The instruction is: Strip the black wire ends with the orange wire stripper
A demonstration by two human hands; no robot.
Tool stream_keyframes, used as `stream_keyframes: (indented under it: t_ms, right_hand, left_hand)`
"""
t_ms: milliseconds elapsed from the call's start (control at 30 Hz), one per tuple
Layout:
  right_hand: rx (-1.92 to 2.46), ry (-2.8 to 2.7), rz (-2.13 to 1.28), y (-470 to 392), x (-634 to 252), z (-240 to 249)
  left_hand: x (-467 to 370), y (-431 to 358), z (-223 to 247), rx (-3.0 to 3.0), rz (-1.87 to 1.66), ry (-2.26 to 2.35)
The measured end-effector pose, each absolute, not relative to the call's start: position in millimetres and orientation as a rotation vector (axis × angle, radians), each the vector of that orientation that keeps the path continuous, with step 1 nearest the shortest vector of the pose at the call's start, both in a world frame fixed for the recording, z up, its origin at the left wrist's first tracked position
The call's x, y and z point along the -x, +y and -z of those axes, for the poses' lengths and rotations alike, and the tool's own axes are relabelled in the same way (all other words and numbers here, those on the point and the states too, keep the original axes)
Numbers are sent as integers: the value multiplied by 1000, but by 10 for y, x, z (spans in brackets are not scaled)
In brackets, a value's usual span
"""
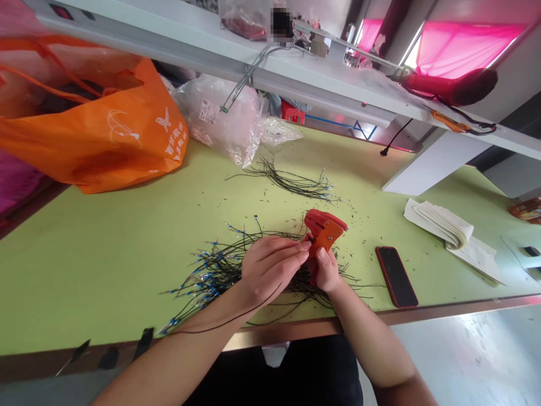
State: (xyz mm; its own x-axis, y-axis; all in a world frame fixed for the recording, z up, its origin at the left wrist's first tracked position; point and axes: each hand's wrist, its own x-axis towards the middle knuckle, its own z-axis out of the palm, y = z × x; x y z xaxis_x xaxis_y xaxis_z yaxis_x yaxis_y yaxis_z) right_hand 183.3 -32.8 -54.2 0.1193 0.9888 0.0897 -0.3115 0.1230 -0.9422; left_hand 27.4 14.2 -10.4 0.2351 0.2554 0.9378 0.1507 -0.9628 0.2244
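My right hand (327,272) is wrapped round the handles of a red and orange wire stripper (326,230), its head pointing up and away from me. Pinched fingers of my left hand (273,265) meet the stripper's jaw side, holding a thin black wire (228,325) that trails back across my left wrist and forearm. The wire's tip at the jaws is hidden by my fingers. Under both hands lies a loose pile of black wires (228,270), many with blue and silver terminals at their left ends.
A smaller bundle of black wires (291,183) lies farther back, among dark scraps on the green table (105,270). To the right are a phone (396,276) and folded papers (439,225). An orange bag (139,129) and clear plastic bags (228,115) stand back left, near a raised shelf (329,84).
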Motion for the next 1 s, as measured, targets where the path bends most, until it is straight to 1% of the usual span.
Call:
stream_keyframes:
  t_ms: [500, 1000]
  right_hand:
    - [948, -993, -1248, -326, -1856, 568]
    - [984, -1003, -1307, -343, -1824, 464]
  left_hand:
    - [-300, 137, 133, -2349, -1869, 374]
    - [-285, 135, 176, -2346, -1855, 382]
